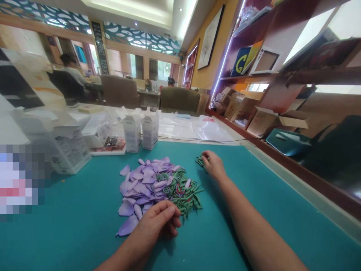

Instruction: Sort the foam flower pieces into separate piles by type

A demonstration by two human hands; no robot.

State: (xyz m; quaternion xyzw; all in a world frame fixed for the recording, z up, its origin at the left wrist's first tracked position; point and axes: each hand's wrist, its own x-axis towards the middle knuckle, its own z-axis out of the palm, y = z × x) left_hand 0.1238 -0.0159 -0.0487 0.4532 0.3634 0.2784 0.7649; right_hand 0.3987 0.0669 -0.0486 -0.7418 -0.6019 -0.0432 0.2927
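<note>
Purple petal-shaped pieces (141, 184) lie heaped on the teal mat (84, 233). Against their right side rests a pile of green curled pieces (187, 197) with a few red bits among them. My left hand (165, 220) is at the near edge of both piles, fingers curled together; what it holds, if anything, is hidden. Farther off to the right, my right hand (211, 163) is over a small separate bunch of green pieces (200, 162), its fingertips closed at the bunch. Whether a piece is between those fingertips is too small to tell.
Two white cartons (150, 130) stand behind the piles, beside a white tray (108, 152) with small packets. A translucent container (67, 150) is at the left. Clear plastic sheets (194, 128) lie beyond the mat. Shelves with cardboard boxes (263, 120) line the right; a person (72, 69) sits far back.
</note>
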